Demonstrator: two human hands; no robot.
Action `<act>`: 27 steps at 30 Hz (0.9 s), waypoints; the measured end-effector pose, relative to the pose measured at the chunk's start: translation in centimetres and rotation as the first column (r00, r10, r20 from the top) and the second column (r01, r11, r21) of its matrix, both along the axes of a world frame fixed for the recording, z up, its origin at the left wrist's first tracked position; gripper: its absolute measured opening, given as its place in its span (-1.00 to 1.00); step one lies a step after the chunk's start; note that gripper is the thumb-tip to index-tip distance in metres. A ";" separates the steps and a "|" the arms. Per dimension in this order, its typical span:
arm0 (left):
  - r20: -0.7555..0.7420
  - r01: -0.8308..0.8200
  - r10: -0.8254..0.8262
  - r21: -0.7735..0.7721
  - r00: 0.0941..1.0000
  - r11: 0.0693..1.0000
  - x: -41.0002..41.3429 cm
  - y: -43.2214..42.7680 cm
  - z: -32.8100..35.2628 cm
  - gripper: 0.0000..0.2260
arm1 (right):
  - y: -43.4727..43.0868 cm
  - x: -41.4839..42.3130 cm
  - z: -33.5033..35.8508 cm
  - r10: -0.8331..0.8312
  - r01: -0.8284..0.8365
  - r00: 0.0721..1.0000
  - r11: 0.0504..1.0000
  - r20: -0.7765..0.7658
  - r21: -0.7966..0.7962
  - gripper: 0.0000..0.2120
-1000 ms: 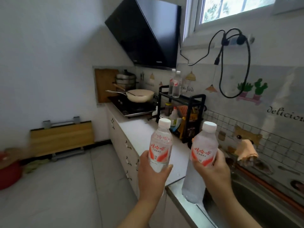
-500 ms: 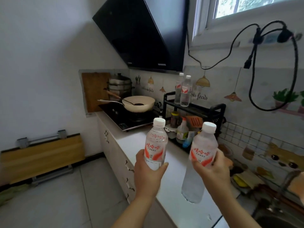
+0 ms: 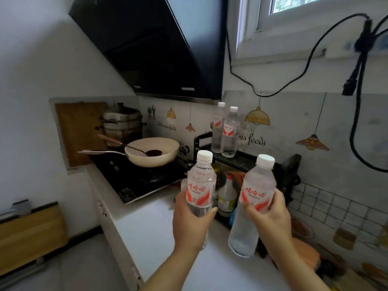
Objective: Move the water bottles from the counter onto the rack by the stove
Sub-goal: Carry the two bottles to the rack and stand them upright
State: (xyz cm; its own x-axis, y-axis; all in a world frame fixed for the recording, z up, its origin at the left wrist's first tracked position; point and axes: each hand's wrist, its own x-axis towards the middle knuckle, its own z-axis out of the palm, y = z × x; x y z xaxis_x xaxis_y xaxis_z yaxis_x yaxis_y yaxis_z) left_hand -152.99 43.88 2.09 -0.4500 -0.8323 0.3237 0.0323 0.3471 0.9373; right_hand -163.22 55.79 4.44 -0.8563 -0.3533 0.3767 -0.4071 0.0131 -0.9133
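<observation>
Two water bottles [image 3: 225,131] are already standing on the rack's [image 3: 252,161] top shelf beside the stove [image 3: 134,177], while the left hand [image 3: 192,223] and right hand [image 3: 270,217] are each wrapping their fingers around another bottle, carrying them above the worktop [image 3: 151,238], yet to be shelved.

Clear glossy plastic bottles [image 3: 201,185] with white caps; at 11 o'clock a glossy black hood [image 3: 159,45], a matt cream pan [image 3: 153,152], a wooden board [image 3: 79,131].
</observation>
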 end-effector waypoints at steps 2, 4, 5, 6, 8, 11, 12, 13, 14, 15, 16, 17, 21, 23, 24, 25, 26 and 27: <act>0.000 0.035 -0.035 -0.007 0.999 0.999 -2.5 -1.8 0.8 -0.38 | -1.5 -2.0 1.0 -0.019 0.019 1.000 1.000 -0.012 -0.006 -0.45; -0.004 0.074 -0.074 -0.021 0.997 0.997 -4.8 -3.4 1.6 -0.39 | -2.7 -3.8 1.8 -0.037 0.037 0.999 0.999 -0.023 -0.014 -0.42; -0.006 0.096 -0.096 -0.026 0.995 0.995 -6.0 -4.2 2.1 -0.45 | -3.3 -4.7 2.1 -0.050 0.050 0.998 0.999 -0.028 -0.019 -0.42; -0.008 0.120 -0.120 -0.026 0.993 0.992 -7.2 -4.8 2.6 -0.50 | -3.8 -5.6 2.5 -0.065 0.064 0.997 0.998 -0.036 -0.021 -0.43; -0.027 0.164 -0.165 -0.038 0.986 0.986 -9.6 -6.2 3.9 -0.51 | -4.9 -7.3 3.3 -0.101 0.100 0.993 0.995 -0.055 -0.020 -0.45; -0.047 0.225 -0.229 -0.080 0.972 0.971 -13.4 -8.3 5.8 -0.51 | -6.6 -9.8 4.8 -0.144 0.143 0.989 0.989 -0.043 -0.029 -0.48; -0.062 0.253 -0.259 -0.086 0.964 0.964 -14.7 -9.0 6.5 -0.50 | -7.2 -10.6 5.3 -0.158 0.157 0.987 0.987 -0.040 -0.031 -0.49; -0.077 0.284 -0.291 -0.088 0.954 0.955 -16.1 -9.8 7.1 -0.50 | -7.8 -11.4 5.9 -0.178 0.177 0.983 0.984 -0.041 -0.035 -0.50; -0.091 0.317 -0.325 -0.093 0.941 0.944 -17.4 -10.6 7.7 -0.50 | -8.5 -12.1 6.5 -0.204 0.202 0.978 0.978 -0.045 -0.042 -0.51; -0.105 0.350 -0.359 -0.099 0.927 0.932 -18.7 -11.4 8.2 -0.50 | -9.1 -12.9 7.1 -0.231 0.229 0.972 0.972 -0.049 -0.054 -0.51; -0.120 0.381 -0.392 -0.106 0.912 0.919 -20.0 -12.1 8.7 -0.49 | -9.7 -13.6 7.8 -0.256 0.252 0.965 0.965 -0.054 -0.070 -0.51; -0.135 0.409 -0.421 -0.111 0.897 0.906 -21.2 -12.9 9.1 -0.48 | -10.4 -14.2 8.4 -0.280 0.275 0.958 0.957 -0.059 -0.088 -0.51; -0.137 0.499 -0.514 -0.133 0.847 0.857 -26.0 -15.4 10.3 -0.46 | -12.8 -16.6 10.6 -0.385 0.372 0.917 0.919 -0.101 -0.132 -0.50; -0.131 0.545 -0.560 -0.136 0.818 0.827 -27.9 -16.2 10.5 -0.46 | -13.7 -17.8 11.1 -0.426 0.411 0.898 0.901 -0.111 -0.139 -0.46; -0.130 0.569 -0.584 -0.134 0.802 0.811 -28.6 -16.4 10.5 -0.45 | -14.1 -18.3 11.3 -0.438 0.423 0.892 0.896 -0.108 -0.137 -0.44; -0.127 0.592 -0.605 -0.127 0.786 0.796 -29.3 -16.6 10.4 -0.45 | -14.4 -18.8 11.4 -0.446 0.433 0.889 0.892 -0.101 -0.129 -0.43; -0.128 0.612 -0.623 -0.117 0.771 0.782 -29.9 -16.7 10.3 -0.45 | -14.7 -19.4 11.5 -0.454 0.443 0.886 0.889 -0.096 -0.118 -0.42; -0.139 0.627 -0.636 -0.106 0.759 0.772 -30.5 -16.8 10.1 -0.45 | -14.9 -19.9 11.5 -0.463 0.453 0.881 0.885 -0.096 -0.107 -0.42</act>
State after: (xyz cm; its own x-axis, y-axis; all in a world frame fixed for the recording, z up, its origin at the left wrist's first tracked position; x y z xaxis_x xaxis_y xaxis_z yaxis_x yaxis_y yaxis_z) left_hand -183.50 27.06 12.16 -0.8068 -0.3586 0.4694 0.4058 0.2410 0.8816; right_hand -183.07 40.85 15.95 -0.8643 0.1026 0.4924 -0.4753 0.1533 -0.8663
